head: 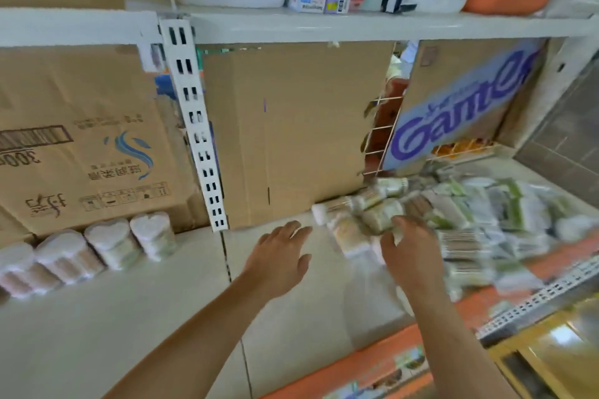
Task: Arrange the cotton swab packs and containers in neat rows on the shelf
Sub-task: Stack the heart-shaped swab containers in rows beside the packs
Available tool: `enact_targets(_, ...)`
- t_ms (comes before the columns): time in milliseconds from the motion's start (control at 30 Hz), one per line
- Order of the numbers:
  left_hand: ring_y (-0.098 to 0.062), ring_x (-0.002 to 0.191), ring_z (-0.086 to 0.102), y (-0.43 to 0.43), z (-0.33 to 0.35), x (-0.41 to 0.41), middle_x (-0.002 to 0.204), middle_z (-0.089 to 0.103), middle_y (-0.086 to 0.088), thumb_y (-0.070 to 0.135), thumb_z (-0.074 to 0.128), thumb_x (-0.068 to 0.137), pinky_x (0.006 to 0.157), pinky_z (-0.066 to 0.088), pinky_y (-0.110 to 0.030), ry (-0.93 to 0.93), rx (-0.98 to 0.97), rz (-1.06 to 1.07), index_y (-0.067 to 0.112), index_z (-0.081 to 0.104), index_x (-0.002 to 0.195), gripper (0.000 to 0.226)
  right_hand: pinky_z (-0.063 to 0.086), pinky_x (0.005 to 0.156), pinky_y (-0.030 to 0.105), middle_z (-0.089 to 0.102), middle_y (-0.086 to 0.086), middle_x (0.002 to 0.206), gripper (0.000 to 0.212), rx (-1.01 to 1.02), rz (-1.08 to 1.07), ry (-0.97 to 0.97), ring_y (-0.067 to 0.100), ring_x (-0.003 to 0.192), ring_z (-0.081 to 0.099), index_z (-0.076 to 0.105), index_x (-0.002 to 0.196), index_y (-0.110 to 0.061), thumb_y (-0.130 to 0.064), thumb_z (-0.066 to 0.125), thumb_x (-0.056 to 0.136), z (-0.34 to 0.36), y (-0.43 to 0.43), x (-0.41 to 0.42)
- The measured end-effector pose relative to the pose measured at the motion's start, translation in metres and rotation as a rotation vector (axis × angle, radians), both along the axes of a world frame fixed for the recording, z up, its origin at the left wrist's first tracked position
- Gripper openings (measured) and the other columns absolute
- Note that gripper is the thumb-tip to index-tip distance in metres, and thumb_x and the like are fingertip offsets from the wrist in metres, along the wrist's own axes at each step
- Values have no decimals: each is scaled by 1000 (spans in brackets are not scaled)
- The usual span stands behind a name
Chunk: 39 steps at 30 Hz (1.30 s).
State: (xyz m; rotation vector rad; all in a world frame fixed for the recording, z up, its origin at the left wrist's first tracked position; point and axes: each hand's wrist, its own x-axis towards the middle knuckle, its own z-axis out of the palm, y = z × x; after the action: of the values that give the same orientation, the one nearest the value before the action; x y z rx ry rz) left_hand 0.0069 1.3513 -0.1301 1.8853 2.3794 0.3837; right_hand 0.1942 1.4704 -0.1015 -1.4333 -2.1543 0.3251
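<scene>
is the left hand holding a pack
No, the left hand is open, its fingers spread above the shelf, and it holds nothing.

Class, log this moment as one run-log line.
left hand: open over shelf | right hand: at swab packs, grip blurred | containers: in a row
</scene>
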Motion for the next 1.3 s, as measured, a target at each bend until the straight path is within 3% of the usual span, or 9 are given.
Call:
enact_targets(67,-20,135,32,23,1,13,152,27,-1,39,40,98,108,31,-35,-33,-8,-15,22,24,148,56,46,82,39,69,15,96,36,-75,1,-103,35,91,63,70,101,-7,-22,52,74,0,14,19)
enact_targets(200,-23,124,44,61,1,37,138,42,-3,42,52,91,99,40,-38,-154,5,-1,21,34,141,56,40,94,41,62,11,117,48,-252,10,-196,34,114,53,54,126,-17,-30,51,80,-7,30,37)
enact_targets(300,-27,120,47,79,-9,51,132,41,-6,49,58,86,96,43,-41,-280,-60,67,20,31,141,68,41,91,36,64,6,107,36,-328,81,-217,27,110,54,61,109,-16,-40,56,83,-8,34,42)
enact_targets(400,-27,121,46,87,-18,57,132,39,-7,48,62,84,97,43,-41,-381,-38,146,22,28,142,72,44,76,32,63,1,98,48,-347,159,-216,23,99,58,60,100,-17,-57,66,74,-12,33,45)
enact_targets(667,-19,121,46,84,-22,63,136,40,1,25,69,78,89,38,-22,-532,69,116,22,36,137,68,49,74,34,66,5,103,47,-347,191,-108,24,93,60,60,110,-14,-50,69,79,-12,24,45)
enact_targets(867,-30,134,25,96,-10,65,148,13,-4,21,68,75,100,40,-39,-304,-87,40,27,27,144,81,39,72,29,62,0,113,66,-432,246,-235,22,108,57,44,125,-20,-63,62,78,-8,15,43)
enact_targets(1100,-28,125,33,88,-10,63,132,27,-3,31,76,68,97,41,-37,-369,-83,24,29,48,125,63,48,83,35,63,3,119,66,-422,245,-160,24,109,58,43,132,-18,-57,61,83,-10,7,43)
enact_targets(1200,-22,109,44,71,-6,55,118,28,1,43,81,61,85,45,-30,-449,-78,100,29,38,134,86,49,83,35,62,2,119,59,-408,253,-114,24,110,58,44,130,-18,-50,64,85,-11,5,44)
enact_targets(1300,-17,109,44,48,-4,47,123,26,1,44,82,61,89,44,-28,-475,-54,164,22,22,145,105,46,83,31,61,2,125,64,-430,272,-60,22,113,56,41,136,-19,-44,69,83,-10,3,40)
